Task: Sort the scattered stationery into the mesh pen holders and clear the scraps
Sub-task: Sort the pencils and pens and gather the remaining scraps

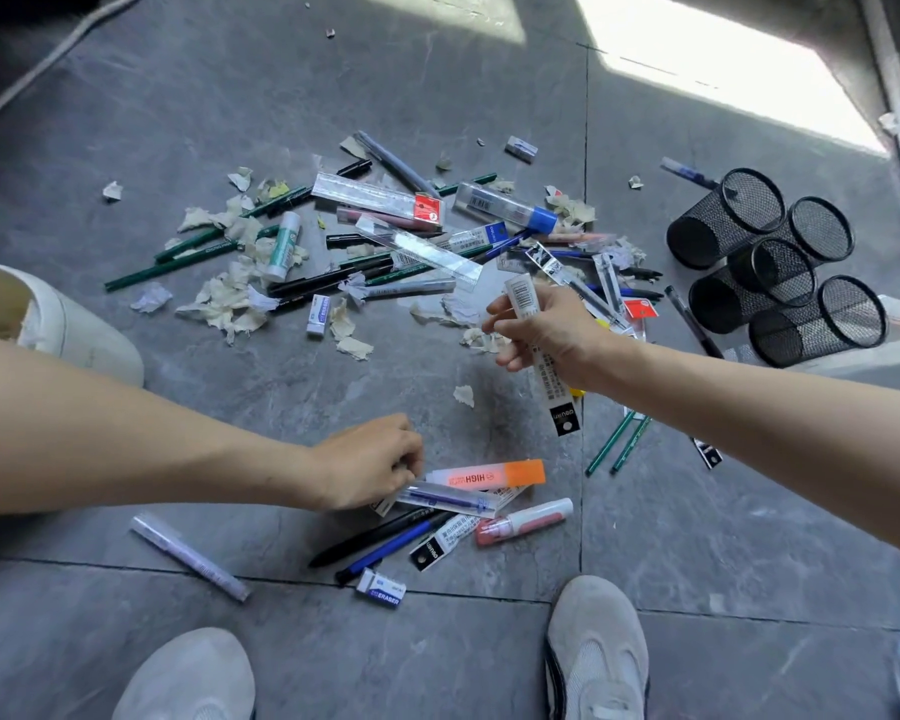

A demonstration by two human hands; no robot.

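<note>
The right hand [544, 337] grips a white packet [556, 397] and the left hand [367, 470] pinches a clear pen packet [453, 498], and both should go end-first into the tipped mesh pen holders [723, 223] at three o'clock.

"HIGH" printed on orange highlighter [489, 476]; "ERASER" on near eraser [381, 589] sleeve, same word on far eraser [318, 314]; other labels illegible

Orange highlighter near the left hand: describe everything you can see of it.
The orange highlighter is a flat-sided plastic marker: opaque orange cap on its right end, pale translucent barrel printed HIGH in red, upside down. Capped, it lies flat on the grey floor tile, nearly level across the view, its lower edge over a clear pen packet. The left hand is at its uncapped end; whether it touches it is unclear.
</note>
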